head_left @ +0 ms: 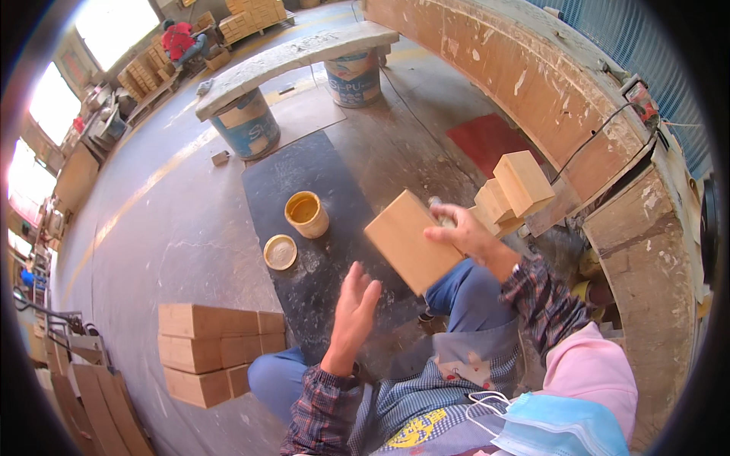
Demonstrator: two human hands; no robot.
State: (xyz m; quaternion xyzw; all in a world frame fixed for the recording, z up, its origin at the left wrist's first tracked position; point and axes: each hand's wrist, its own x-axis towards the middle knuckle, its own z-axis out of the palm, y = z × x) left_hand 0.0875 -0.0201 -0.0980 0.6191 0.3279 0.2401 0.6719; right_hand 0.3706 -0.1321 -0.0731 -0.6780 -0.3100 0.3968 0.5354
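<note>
A plain light-wood block (pixel 414 242), box-shaped and smooth-faced, is tilted above my right knee. Around its right edge are the fingers of my right hand (pixel 470 237), and something small and pale, which I cannot make out, shows by them. My left hand (pixel 353 308) is raised to the left of the block, empty, fingers stretched out and thumb apart. Beyond it, on a dark mat (pixel 293 171), stands an open tub (pixel 307 216) with yellow-brown stuff inside. Beside the tub lies a small round lid (pixel 280 252) with a whitish inside.
Stacked wooden blocks (pixel 199 353) stand by my left knee; more light blocks (pixel 521 185) are piled to the right. Ahead, a plank bench (pixel 296 61) rests on blue buckets (pixel 247 125). A worn wooden panel (pixel 525 68) runs along the right. Far left, a person in red (pixel 179 42) sits.
</note>
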